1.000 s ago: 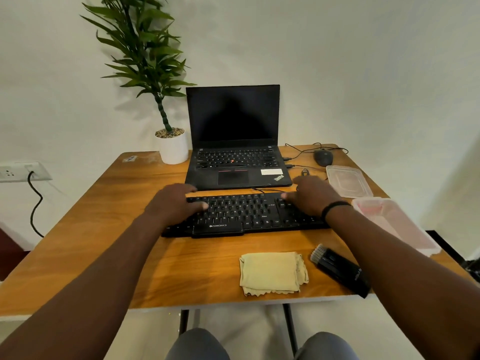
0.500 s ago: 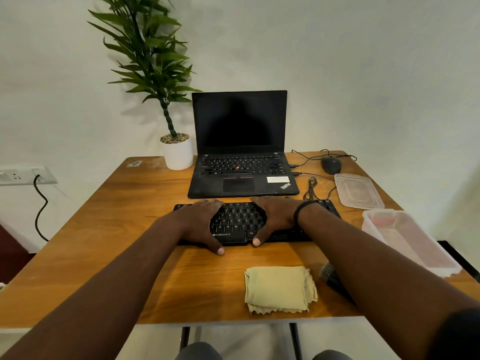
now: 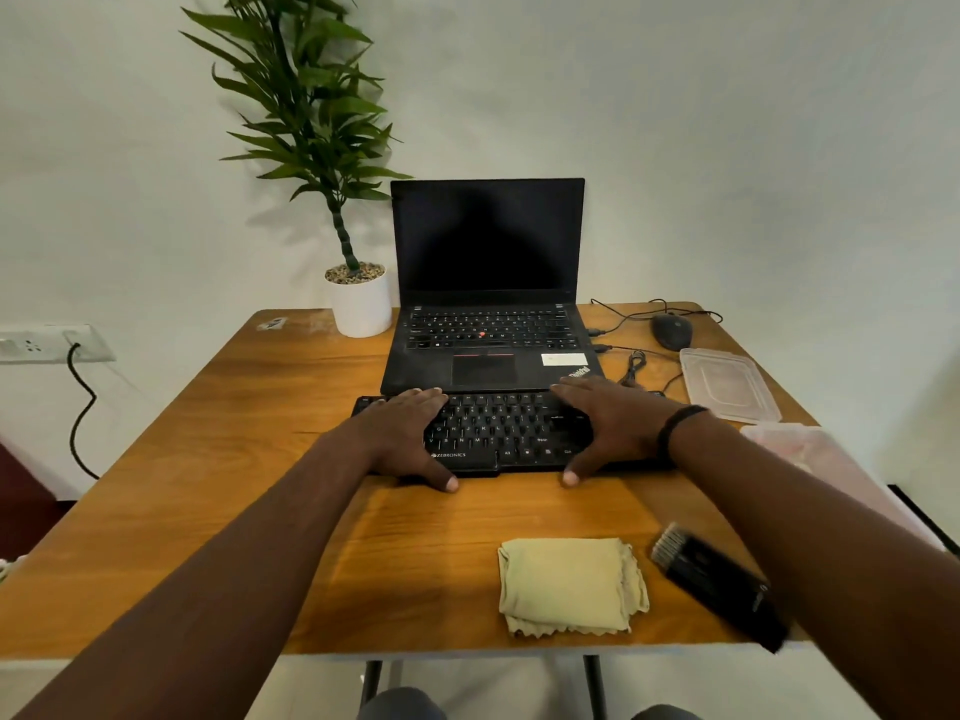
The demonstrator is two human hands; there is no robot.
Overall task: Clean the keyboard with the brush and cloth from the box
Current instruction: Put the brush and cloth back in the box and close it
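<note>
A black keyboard (image 3: 498, 428) lies across the middle of the wooden table (image 3: 234, 459), just in front of a laptop. My left hand (image 3: 405, 433) grips its left part, fingers over the keys and thumb at the front edge. My right hand (image 3: 608, 428), with a black wristband, grips the right part the same way. A folded yellow cloth (image 3: 566, 584) lies near the table's front edge. Beside it on the right is a black brush (image 3: 717, 584), bristles pointing away from me. The clear plastic box (image 3: 810, 449) stands at the right edge, partly hidden by my right forearm.
An open black laptop (image 3: 488, 304) with a dark screen stands behind the keyboard. A white plant pot (image 3: 361, 304) is to its left. A mouse (image 3: 671, 331) with cables and the box's clear lid (image 3: 727, 384) lie at the back right.
Both hands slid from the keyboard's outer ends toward its middle and took hold with thumbs at the front edge, then spread slightly apart. Cloth and brush have not moved.
</note>
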